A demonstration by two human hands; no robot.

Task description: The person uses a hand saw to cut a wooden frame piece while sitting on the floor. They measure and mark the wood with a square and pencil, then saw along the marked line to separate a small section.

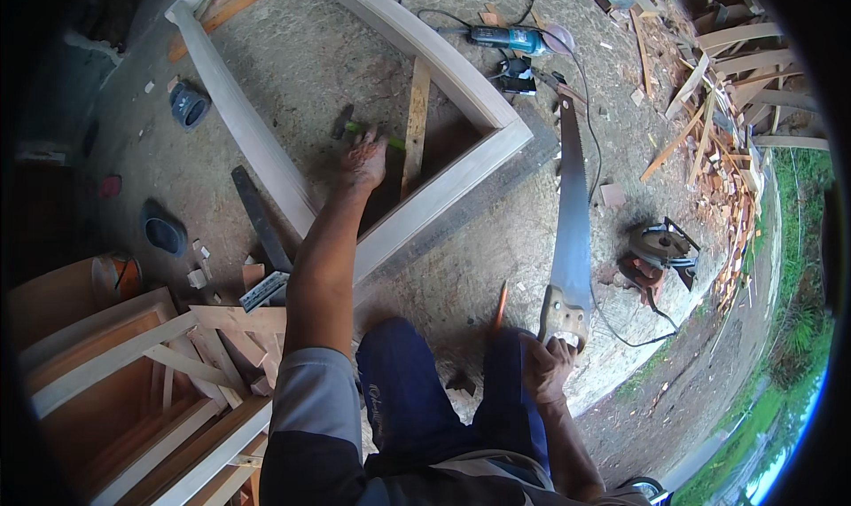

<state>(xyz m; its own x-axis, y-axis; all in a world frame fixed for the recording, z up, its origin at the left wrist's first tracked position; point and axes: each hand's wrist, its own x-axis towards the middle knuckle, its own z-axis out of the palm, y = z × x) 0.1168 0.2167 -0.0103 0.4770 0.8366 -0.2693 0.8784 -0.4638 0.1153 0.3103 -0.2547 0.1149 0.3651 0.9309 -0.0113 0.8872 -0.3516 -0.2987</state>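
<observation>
Two hands are seen at work over a concrete floor (337,54). The left hand (365,158) is stretched out toward 12 o'clock and closed around a green-handled hammer (355,126), held just above the inside corner of a pale wooden frame (443,187) lying flat on the floor. The right hand (545,364) is kept low at 5 o'clock, fingers wrapped on the wooden grip of a handsaw (569,231) — its long blade is pointed away toward 1 o'clock, tip near a dark battery pack (517,76). A pencil (501,306) is noted just left of the saw handle. At 3 o'clock of the saw a circular saw (658,251) rests on the floor, cord trailing. A teal power tool (507,38) lies at 12 o'clock beyond the frame. Offcuts (718,133) are heaped at 2 o'clock — more framed panels (133,373) are stacked at 8 o'clock.
</observation>
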